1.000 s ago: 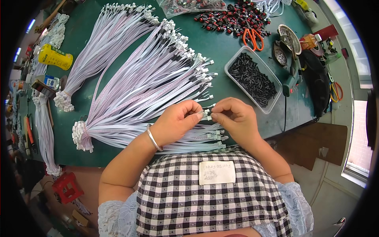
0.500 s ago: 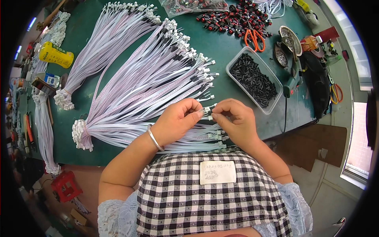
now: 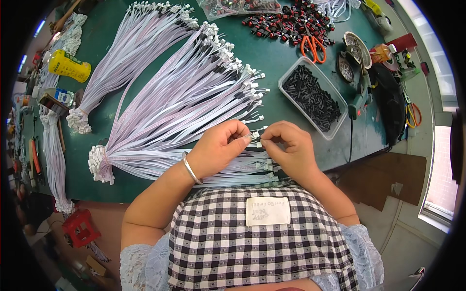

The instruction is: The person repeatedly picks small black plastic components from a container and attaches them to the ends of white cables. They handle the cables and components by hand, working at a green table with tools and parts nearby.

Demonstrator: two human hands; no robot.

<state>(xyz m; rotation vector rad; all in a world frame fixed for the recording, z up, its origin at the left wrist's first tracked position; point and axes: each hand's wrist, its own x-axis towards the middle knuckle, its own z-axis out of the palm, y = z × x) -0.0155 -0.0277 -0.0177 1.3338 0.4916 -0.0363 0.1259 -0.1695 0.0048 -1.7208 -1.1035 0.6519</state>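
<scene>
Where the left hand pinches a small white plastic connector, the right hand adjoins—thumb and fingertips together, grip contents hidden. Left of and beneath the left hand: fanned bundle of white flat ribbon cables. Beyond the right hand, on the green surface: clear rectangular plastic tub, short black tubes inside.

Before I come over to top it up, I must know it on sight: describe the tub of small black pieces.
Over the green tabletop, find the right hand. Just beyond it, to the right, a clear rectangular plastic tub lies at a slant. Its filling of small black pieces sets it apart: the heap farther back mixes black and red and lies loose.
</scene>
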